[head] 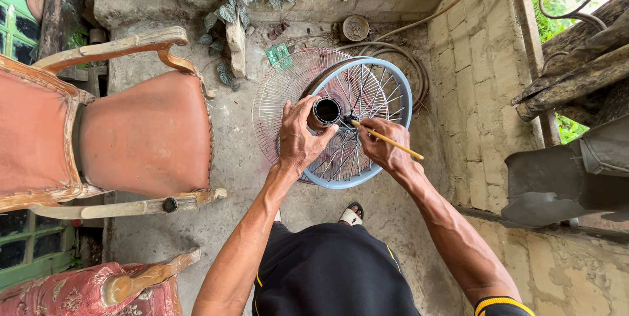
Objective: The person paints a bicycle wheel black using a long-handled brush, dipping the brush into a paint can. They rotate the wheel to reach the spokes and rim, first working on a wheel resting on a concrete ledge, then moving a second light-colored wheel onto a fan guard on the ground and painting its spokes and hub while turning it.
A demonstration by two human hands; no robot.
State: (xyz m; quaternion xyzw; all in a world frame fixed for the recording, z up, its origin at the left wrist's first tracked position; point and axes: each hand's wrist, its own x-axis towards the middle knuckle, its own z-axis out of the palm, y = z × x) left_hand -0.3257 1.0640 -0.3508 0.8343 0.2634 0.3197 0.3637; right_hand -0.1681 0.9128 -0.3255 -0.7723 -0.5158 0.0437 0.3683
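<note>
While the left hand (298,139) curls its fingers around a small dark can (325,111) over the blue fan guard (400,103), the right hand (382,142) pinches a thin brush (388,140), tip slanting left toward the can just beside it.

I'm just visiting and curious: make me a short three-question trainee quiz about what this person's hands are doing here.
1. True or false: the left hand holds a small round can.
2. What does the right hand grip? A) a thin wooden-handled brush B) a hammer C) a spanner
3. Fill in: the blue-rimmed spoked wheel lies over a pale wire ____ guard.

Key
1. True; the fingers wrap round the can, whose inside looks dark.
2. A; its tip points at the wheel's middle, beside the can.
3. Fan; its round grille shows to the wheel's left on the concrete floor.
</note>
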